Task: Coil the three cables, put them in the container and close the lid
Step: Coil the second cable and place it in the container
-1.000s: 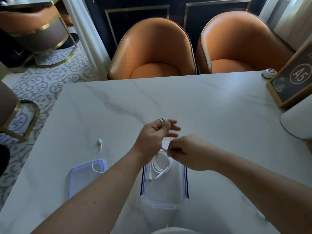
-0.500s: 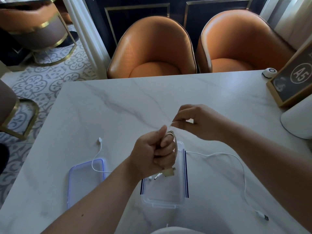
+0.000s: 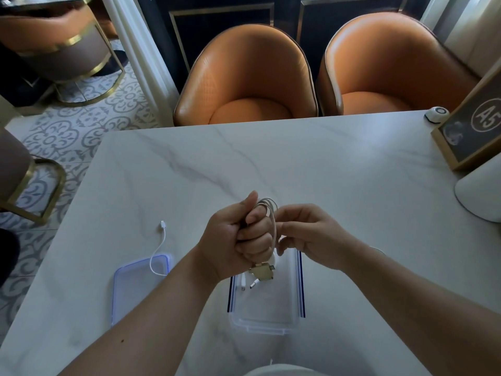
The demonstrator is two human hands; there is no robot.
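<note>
My left hand (image 3: pixel 238 237) is a closed fist with a pale cable (image 3: pixel 272 213) wound in loops around its fingers; a gold multi-plug end (image 3: pixel 263 272) hangs below the fist. My right hand (image 3: pixel 309 234) pinches the same cable right beside the loops. Below both hands the clear container (image 3: pixel 267 318) stands open on the table, with a white cable (image 3: pixel 250 284) inside, mostly hidden by my hands. To the left lies the blue-rimmed lid (image 3: pixel 135 291), flat, with a short white cable (image 3: pixel 158 253) running across its far corner onto the table.
The white marble table (image 3: pixel 271 164) carries a framed sign marked A5 (image 3: pixel 477 131), a small round white device (image 3: pixel 436 115) and a white rounded object (image 3: pixel 482 196) at the right edge. Two orange chairs (image 3: pixel 246 77) stand behind the far edge.
My right hand has dropped from above the fist to its right side, laying another turn. The slack cable that trailed across the table on the right is now mostly out of sight.
</note>
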